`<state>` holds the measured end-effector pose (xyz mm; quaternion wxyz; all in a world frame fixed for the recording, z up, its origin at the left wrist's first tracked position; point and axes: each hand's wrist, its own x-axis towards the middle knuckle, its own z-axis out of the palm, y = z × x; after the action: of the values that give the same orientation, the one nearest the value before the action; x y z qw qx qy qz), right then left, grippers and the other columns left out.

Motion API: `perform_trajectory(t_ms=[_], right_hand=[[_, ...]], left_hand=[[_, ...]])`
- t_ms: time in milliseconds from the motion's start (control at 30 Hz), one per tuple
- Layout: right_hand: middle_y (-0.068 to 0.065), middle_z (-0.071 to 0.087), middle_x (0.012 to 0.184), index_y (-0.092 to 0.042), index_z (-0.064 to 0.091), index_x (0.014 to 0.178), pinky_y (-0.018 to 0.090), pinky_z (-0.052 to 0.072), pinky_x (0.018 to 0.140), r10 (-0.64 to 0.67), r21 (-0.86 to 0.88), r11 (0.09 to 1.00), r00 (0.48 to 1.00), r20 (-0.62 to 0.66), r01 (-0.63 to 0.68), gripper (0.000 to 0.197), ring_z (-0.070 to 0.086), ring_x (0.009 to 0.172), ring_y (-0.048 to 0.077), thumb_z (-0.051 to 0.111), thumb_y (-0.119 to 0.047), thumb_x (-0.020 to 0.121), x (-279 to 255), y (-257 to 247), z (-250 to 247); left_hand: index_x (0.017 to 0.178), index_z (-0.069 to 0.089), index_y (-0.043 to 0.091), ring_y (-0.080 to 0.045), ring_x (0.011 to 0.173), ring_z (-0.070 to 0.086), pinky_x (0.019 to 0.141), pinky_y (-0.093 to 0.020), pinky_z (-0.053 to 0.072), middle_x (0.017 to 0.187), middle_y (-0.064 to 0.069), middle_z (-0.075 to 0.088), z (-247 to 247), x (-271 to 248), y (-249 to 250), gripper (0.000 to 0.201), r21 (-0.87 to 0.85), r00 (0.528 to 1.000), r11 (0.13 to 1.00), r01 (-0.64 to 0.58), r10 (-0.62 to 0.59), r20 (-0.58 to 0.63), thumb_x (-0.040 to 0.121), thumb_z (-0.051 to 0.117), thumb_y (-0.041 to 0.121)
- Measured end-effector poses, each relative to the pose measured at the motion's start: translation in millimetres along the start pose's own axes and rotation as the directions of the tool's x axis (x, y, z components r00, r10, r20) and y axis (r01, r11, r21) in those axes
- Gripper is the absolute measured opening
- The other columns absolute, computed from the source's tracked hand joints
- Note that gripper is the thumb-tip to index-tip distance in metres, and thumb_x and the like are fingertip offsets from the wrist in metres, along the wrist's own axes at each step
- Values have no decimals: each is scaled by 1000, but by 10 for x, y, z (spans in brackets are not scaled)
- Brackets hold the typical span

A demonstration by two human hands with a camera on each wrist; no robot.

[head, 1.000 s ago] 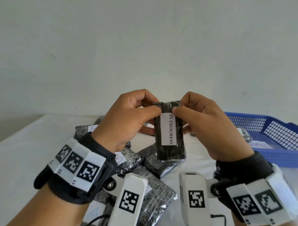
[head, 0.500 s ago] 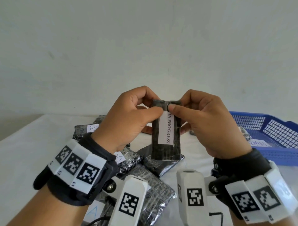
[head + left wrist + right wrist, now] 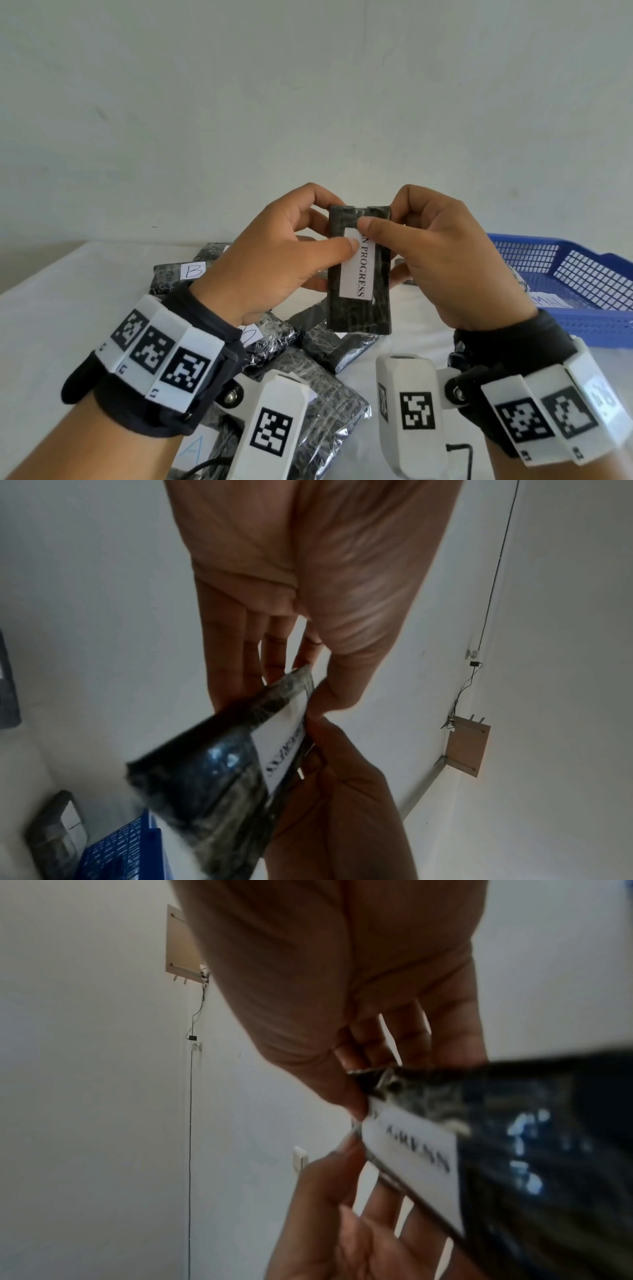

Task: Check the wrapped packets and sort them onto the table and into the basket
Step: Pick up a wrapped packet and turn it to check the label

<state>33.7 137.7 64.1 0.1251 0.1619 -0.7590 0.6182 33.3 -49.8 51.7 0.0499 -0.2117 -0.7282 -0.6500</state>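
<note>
A black wrapped packet (image 3: 359, 308) with a white label reading IN PROGRESS is held upright in the air above the table. My left hand (image 3: 284, 253) pinches its upper left side, thumb on the label's edge. My right hand (image 3: 435, 253) pinches its upper right side, thumb on the label's top. The left wrist view shows the packet (image 3: 212, 777) between both thumbs, and the right wrist view shows the packet (image 3: 514, 1137) blurred. Several more black packets (image 3: 318, 383) lie on the white table (image 3: 51, 325) below my hands. The blue basket (image 3: 589, 274) stands at the right.
A packet marked B (image 3: 178, 274) lies at the back left of the pile, and one marked A (image 3: 198, 448) at the front. A labelled packet lies inside the basket. A white wall stands close behind the table.
Both hands have lifted the packet slightly and my thumbs have slid along its top edge onto the label. The packets on the table have not moved.
</note>
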Motion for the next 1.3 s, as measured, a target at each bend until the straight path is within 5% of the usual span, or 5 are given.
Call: perform_trajectory(t_ms=[267, 400, 767, 967, 1300], right_hand=[[20, 72, 82, -10, 53, 90, 39, 54, 50, 40, 122, 991, 995, 96, -51, 17, 70, 64, 27, 67, -5, 97, -42, -40, 5], [22, 71, 85, -11, 55, 93, 36, 54, 47, 65, 115, 990, 992, 112, -78, 14, 69, 61, 26, 67, -5, 97, -38, -46, -27], [18, 71, 84, -11, 58, 121, 34, 58, 53, 111, 172, 975, 978, 175, -141, 26, 68, 62, 20, 65, -1, 98, -42, -43, -34], [15, 74, 81, -15, 59, 123, 32, 58, 54, 62, 184, 979, 986, 154, -91, 30, 68, 60, 19, 66, -3, 97, -33, -33, -31], [19, 67, 90, -20, 59, 135, 25, 58, 60, 32, 172, 983, 987, 159, -59, 57, 69, 71, 22, 73, 9, 88, -31, -19, -54]], left_hand=[[107, 61, 18, -19, 79, 76, 58, -32, 60, 98, -18, 70, -13, -18, 38, 25, -149, 997, 987, 65, -60, 40, 90, 69, 0], [117, 58, 20, -29, 84, 77, 64, -41, 62, 117, -33, 64, -1, -14, 7, 38, -133, 992, 986, 100, -89, 86, 88, 72, -2], [123, 58, 27, -30, 84, 75, 59, -39, 61, 117, -37, 64, -49, 8, 15, 48, -140, 995, 987, 74, -64, 76, 89, 70, -4], [129, 57, 27, -25, 85, 75, 63, -38, 62, 85, -6, 69, -84, 12, 2, 57, -162, 997, 985, 64, -54, 63, 87, 70, -9], [134, 57, 30, -24, 86, 74, 68, -40, 63, 89, -4, 71, -74, 26, -1, 65, -165, 999, 985, 51, -47, 25, 85, 72, -10]])
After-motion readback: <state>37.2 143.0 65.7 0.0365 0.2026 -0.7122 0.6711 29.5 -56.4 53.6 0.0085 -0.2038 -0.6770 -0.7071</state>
